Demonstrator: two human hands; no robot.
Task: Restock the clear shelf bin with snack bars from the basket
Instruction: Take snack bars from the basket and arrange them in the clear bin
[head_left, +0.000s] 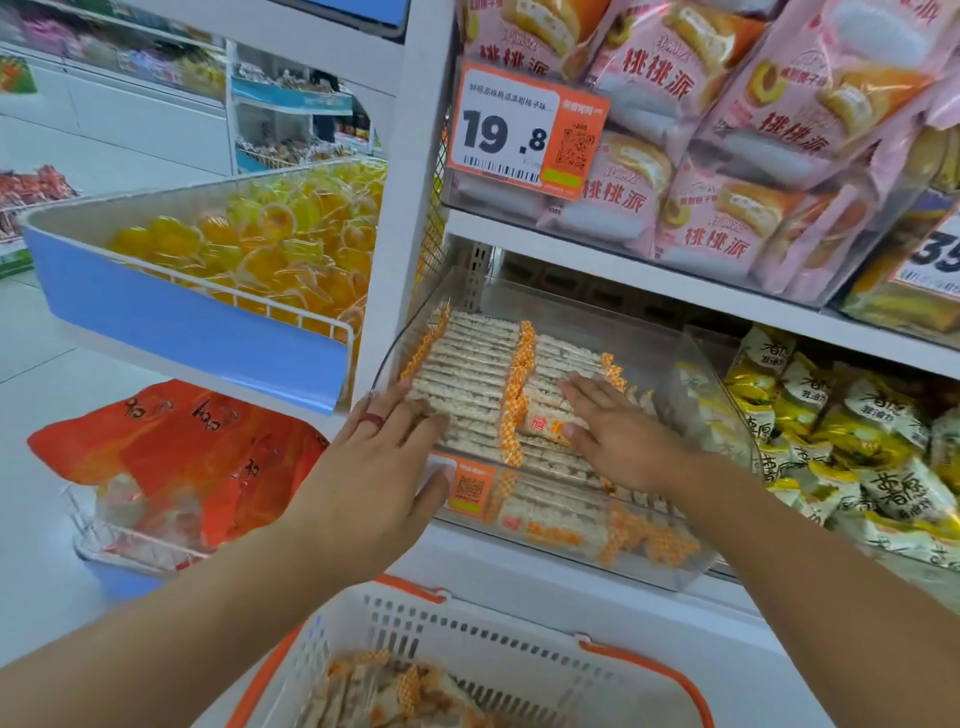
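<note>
The clear shelf bin (696, 540) sits on the middle shelf, filled with rows of pale snack bars (478, 358) in wrappers with orange-checked ends. My left hand (374, 467) lies with straight fingers on the left stack of bars, its thumb by the bin's front wall. My right hand (618, 431) presses flat on the right stack, fingers spread. Below, the white basket (483, 644) with orange handles holds several more snack bars (389, 691).
Pink cake packs (727, 130) and an orange price tag (524, 130) fill the shelf above. Yellow snack bags (841, 441) crowd the bin's right side. A blue-fronted bin of yellow jelly cups (270, 249) juts out left, with red bags (197, 457) below it.
</note>
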